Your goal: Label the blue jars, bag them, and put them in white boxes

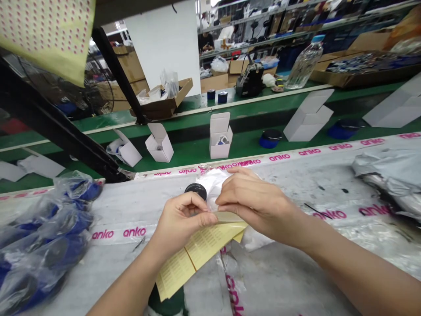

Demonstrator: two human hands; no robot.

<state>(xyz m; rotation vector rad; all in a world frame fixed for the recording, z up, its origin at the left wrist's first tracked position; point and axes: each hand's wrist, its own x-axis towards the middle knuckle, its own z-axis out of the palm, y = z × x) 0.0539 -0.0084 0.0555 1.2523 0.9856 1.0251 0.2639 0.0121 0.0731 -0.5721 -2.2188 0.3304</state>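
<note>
My left hand (pixel 184 217) is closed in a pinch, thumb along the upper edge of a yellow sheet of labels (pixel 200 252). Just right of it, my right hand (pixel 253 202) pinches at the same edge, fingertips almost touching the left thumb. What lies between the fingertips is too small and blurred to name. A crumpled white plastic bag (pixel 212 180) lies behind the hands, partly covered by them. Beside it, just beyond my left hand, a round black lid (pixel 196 190) shows. The sheet slants down toward me over a dark green round thing (pixel 167 303).
Several bagged blue items (pixel 52 228) are heaped at left. On the green conveyor (pixel 187 140) stand open white boxes (pixel 219 147) and a blue jar-like item with a black top (pixel 270 138). A black post (pixel 112 145) rises at left; grey plastic (pixel 391 175) lies at right.
</note>
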